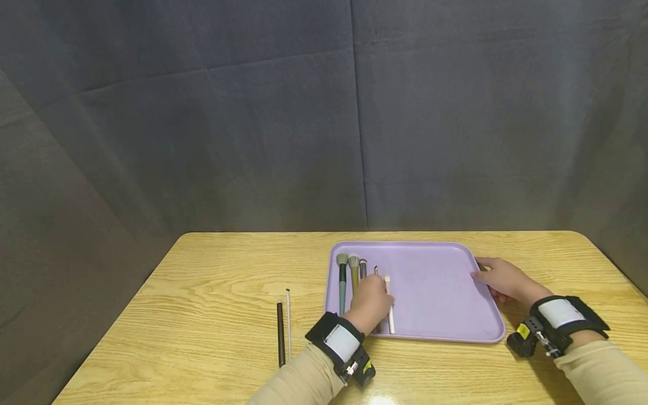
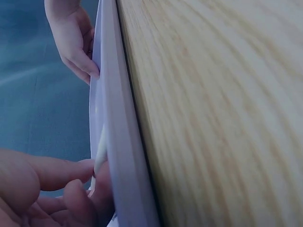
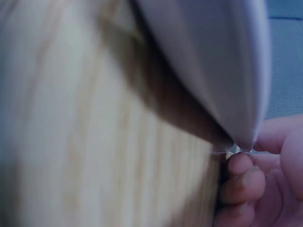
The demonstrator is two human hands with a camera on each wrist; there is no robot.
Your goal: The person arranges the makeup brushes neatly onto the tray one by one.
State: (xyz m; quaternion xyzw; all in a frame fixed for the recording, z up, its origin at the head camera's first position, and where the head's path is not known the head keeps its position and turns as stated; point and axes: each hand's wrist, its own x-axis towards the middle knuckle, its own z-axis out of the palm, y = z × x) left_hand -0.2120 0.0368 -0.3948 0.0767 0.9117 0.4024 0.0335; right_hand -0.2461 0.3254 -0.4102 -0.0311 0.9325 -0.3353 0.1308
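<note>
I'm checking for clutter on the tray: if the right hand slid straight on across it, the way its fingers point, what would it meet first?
Probably the white-handled brush; the tray looks bare between it and the right hand.

No readable text, labels, brands or numbers on anything visible.

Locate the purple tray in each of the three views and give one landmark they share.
Head: purple tray lies right of centre on the wooden table.
Left wrist: its rim runs top to bottom, left of centre.
Right wrist: blurred, its edge fills the upper right.
Shared landmark: the right hand gripping the tray's edge.
</note>
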